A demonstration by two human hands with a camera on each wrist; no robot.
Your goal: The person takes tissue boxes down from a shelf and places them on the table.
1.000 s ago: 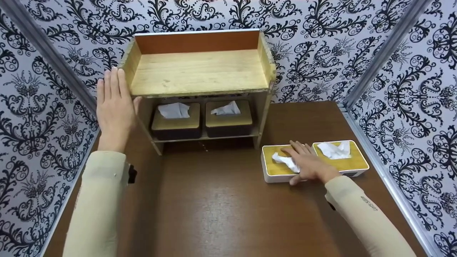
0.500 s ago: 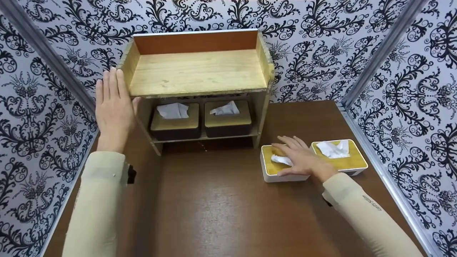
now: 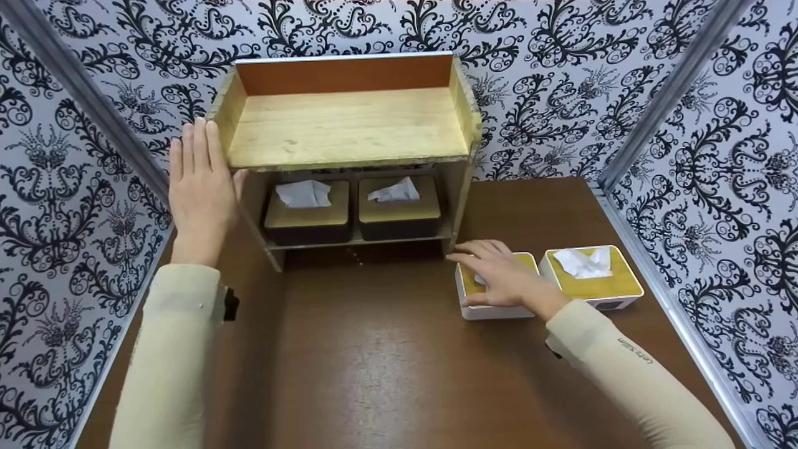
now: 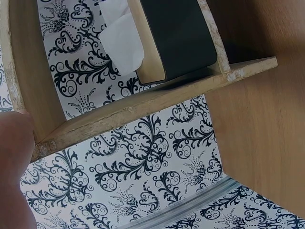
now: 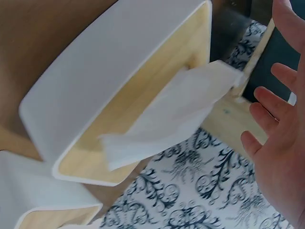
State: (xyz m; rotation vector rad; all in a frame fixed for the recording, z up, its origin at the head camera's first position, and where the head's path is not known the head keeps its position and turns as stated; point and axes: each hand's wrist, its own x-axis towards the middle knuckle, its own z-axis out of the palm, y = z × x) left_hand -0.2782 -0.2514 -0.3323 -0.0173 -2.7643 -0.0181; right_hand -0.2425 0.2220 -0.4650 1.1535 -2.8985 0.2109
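My left hand [image 3: 202,187] rests, fingers straight, along the upper left side of a small wooden shelf [image 3: 349,125]. In the left wrist view its thumb [image 4: 14,162] touches the shelf's edge [image 4: 124,112]. My right hand [image 3: 508,277] hovers over the left of two white tissue boxes [image 3: 495,313], fingers spread and holding nothing. The right wrist view shows that hand [image 5: 281,138] apart from the box [image 5: 105,71] and its protruding tissue [image 5: 167,114]. The other white tissue box [image 3: 598,287] stands just to the right, with a wood-coloured lid and a tissue sticking out.
Two dark tissue boxes, a left one [image 3: 308,218] and a right one [image 3: 399,215], sit side by side on the lower shelf board. All stand on a brown table [image 3: 374,355]. Patterned walls [image 3: 561,93] with metal corner posts [image 3: 676,93] enclose it at the back and sides.
My right hand has shifted left across the left white tissue box and lifted off it, hiding more of its tissue. My left hand and the shelf stay where they were.
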